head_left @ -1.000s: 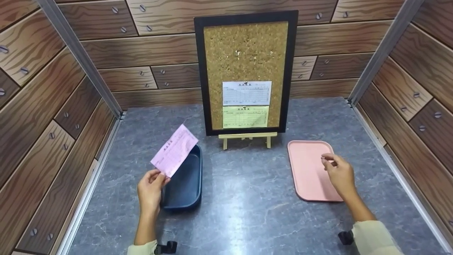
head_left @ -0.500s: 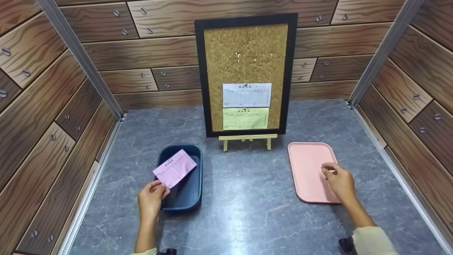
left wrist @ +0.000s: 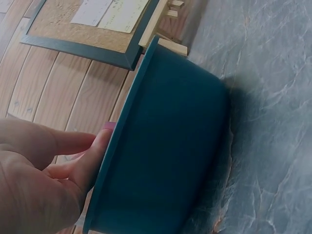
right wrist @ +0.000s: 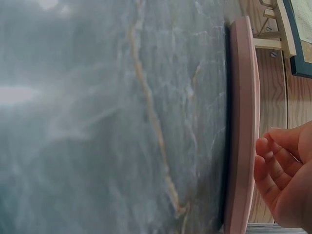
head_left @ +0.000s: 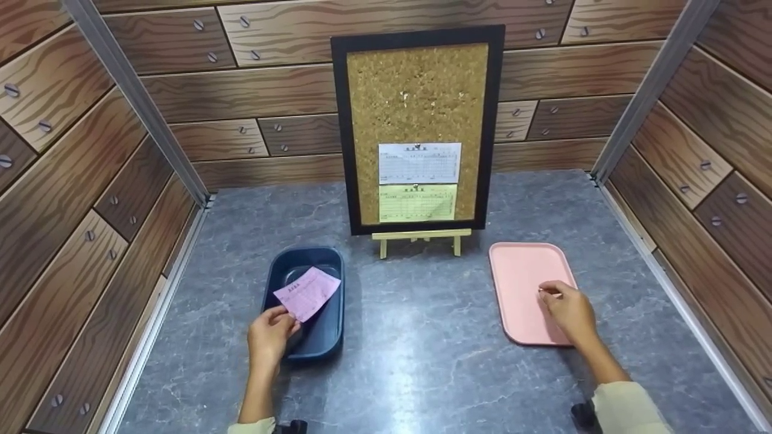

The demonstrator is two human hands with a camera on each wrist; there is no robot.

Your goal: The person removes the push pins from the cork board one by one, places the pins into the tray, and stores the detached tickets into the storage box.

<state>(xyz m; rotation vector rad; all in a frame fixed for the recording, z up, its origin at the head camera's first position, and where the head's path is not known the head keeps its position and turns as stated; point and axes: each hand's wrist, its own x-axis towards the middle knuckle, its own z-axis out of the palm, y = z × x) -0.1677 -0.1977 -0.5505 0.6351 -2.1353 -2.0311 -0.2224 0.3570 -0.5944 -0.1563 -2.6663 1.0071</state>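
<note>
In the head view my left hand [head_left: 271,337] pinches a pink printed slip [head_left: 309,294] by its near corner, over the dark blue bin [head_left: 339,325]. The left wrist view has the fingers at the rim of this bin [left wrist: 161,131], with just a bit of the pink slip [left wrist: 109,126] showing. Over the pink tray [head_left: 522,301], thumb and fingertips of my right hand [head_left: 570,313] are pinched together on a tiny shiny pin-like piece [head_left: 541,290], too small to make out well. The right wrist view shows that hand [right wrist: 287,170] above the tray's edge [right wrist: 243,122].
A black-framed cork board [head_left: 416,84] stands on a small wooden easel [head_left: 422,235] at the back. Pinned low on it are a white slip [head_left: 419,164] and a green slip [head_left: 417,205]. Wood-patterned walls [head_left: 253,93] enclose the grey marbled table [head_left: 410,313].
My left hand has lowered the pink slip toward the blue bin and shifted slightly right. My right hand has moved slightly down and left over the tray, fingertips still pinched.
</note>
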